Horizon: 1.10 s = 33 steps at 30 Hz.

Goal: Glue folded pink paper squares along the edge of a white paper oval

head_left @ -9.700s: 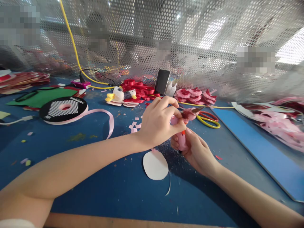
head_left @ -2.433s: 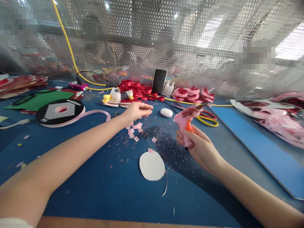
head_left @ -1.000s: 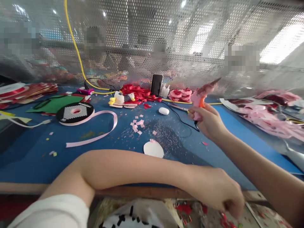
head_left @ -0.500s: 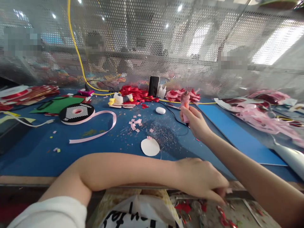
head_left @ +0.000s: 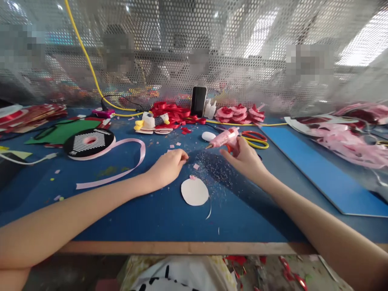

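Note:
My right hand (head_left: 247,159) grips a pink hot glue gun (head_left: 224,138), its nozzle pointing left over the table. My left hand (head_left: 169,167) rests low among small pink ribbon squares (head_left: 172,146), with thumb and fingers pinched together. Whatever lies between those fingertips is hidden. In front of both hands lies a round white disc (head_left: 195,192), a bit of pink at its top edge and a thin strand at its right. A single pink square (head_left: 196,166) sits just above the disc.
Scissors (head_left: 254,139) with red and yellow handles lie behind my right hand. A ribbon spool (head_left: 89,142) trails pink ribbon at left. Behind stand a phone (head_left: 198,102) and red ribbon loops (head_left: 168,111). A blue board (head_left: 321,173) lies right; a white mouse-like object (head_left: 208,136) is near the gun.
My left hand has swung from the table's front right edge to the pink squares at centre left. The glue gun has tipped from upright to nearly level, nozzle to the left.

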Motion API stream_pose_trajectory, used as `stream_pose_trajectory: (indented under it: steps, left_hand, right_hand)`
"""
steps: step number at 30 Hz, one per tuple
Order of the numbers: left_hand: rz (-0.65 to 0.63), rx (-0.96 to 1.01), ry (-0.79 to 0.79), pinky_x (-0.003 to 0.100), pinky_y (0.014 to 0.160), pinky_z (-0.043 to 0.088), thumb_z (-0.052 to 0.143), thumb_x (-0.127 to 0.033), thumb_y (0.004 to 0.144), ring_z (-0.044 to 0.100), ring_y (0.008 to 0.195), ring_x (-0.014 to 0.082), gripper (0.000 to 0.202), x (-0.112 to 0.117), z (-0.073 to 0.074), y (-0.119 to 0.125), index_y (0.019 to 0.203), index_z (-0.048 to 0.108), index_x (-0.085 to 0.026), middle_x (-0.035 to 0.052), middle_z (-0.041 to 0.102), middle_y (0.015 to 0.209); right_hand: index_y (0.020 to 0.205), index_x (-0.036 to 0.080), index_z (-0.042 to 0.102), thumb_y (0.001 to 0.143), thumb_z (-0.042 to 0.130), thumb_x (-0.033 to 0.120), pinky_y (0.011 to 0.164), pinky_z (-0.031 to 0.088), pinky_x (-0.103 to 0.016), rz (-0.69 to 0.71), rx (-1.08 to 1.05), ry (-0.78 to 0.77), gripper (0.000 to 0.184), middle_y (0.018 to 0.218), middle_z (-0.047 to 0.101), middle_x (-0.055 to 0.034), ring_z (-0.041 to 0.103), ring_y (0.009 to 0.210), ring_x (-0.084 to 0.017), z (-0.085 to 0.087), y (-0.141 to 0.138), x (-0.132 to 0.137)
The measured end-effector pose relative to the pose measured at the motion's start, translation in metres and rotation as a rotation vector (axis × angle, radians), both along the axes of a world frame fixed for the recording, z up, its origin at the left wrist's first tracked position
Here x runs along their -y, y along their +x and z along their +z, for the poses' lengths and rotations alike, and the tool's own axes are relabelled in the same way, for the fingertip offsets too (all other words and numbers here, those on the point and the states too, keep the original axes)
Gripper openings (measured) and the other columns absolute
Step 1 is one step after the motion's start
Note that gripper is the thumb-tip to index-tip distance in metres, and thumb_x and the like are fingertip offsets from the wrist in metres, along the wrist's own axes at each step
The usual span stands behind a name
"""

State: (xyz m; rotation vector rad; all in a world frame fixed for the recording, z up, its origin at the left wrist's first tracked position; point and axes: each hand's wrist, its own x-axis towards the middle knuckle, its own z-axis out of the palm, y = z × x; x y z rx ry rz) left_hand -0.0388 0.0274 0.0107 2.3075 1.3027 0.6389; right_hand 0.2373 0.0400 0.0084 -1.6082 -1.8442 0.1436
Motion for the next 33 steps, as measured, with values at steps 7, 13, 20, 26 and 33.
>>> stream_pose_trajectory:
  steps: [7, 13, 20, 26, 33]
  left_hand:
    - [-0.052, 0.113, 0.013, 0.034, 0.087, 0.052, 0.055, -0.012, 0.088, 0.067, 0.093, 0.0201, 0.023, -0.025, -0.027, 0.008, 0.098, 0.074, -0.019, 0.0062, 0.073, 0.102]
    - [-0.072, 0.133, 0.057, 0.038, 0.093, 0.050, 0.060, -0.024, 0.091, 0.065, 0.094, 0.0205, 0.021, -0.027, -0.035, 0.007, 0.100, 0.079, -0.026, 0.0046, 0.069, 0.099]
    - [-0.068, 0.139, 0.051, 0.037, 0.090, 0.050, 0.064, -0.023, 0.088, 0.065, 0.091, 0.0199, 0.020, -0.028, -0.034, 0.007, 0.099, 0.081, -0.027, 0.0045, 0.069, 0.098]
    - [-0.028, 0.169, -0.026, 0.034, 0.086, 0.050, 0.069, -0.025, 0.084, 0.066, 0.086, 0.0190, 0.017, -0.029, -0.032, 0.010, 0.094, 0.082, -0.028, 0.0032, 0.071, 0.096]
    - [-0.011, 0.188, -0.057, 0.034, 0.083, 0.050, 0.073, -0.027, 0.080, 0.066, 0.089, 0.0199, 0.012, -0.030, -0.033, 0.013, 0.089, 0.081, -0.025, 0.0022, 0.075, 0.096]
  right_hand:
    - [0.089, 0.024, 0.043, 0.089, 0.055, 0.041, 0.065, 0.037, -0.035, 0.108, 0.277, 0.078, 0.021, 0.082, 0.057, -0.0057, 0.051, 0.070, -0.022, -0.024, 0.003, -0.002]
    - [0.089, 0.024, 0.047, 0.089, 0.056, 0.038, 0.065, 0.038, -0.035, 0.121, 0.306, 0.070, 0.017, 0.081, 0.058, -0.0062, 0.052, 0.071, -0.022, -0.029, 0.001, -0.003]
    - [0.086, 0.025, 0.043, 0.086, 0.057, 0.033, 0.066, 0.038, -0.036, 0.122, 0.327, 0.055, 0.016, 0.082, 0.055, -0.0057, 0.052, 0.073, -0.023, -0.029, 0.001, -0.005]
    - [0.085, 0.025, 0.040, 0.086, 0.054, 0.032, 0.065, 0.036, -0.035, 0.124, 0.325, 0.068, 0.016, 0.081, 0.054, -0.0054, 0.050, 0.071, -0.022, -0.027, -0.002, -0.003]
    - [0.087, 0.025, 0.045, 0.085, 0.053, 0.028, 0.065, 0.036, -0.038, 0.124, 0.325, 0.071, 0.010, 0.084, 0.057, -0.0081, 0.051, 0.074, -0.025, -0.026, -0.004, -0.002]
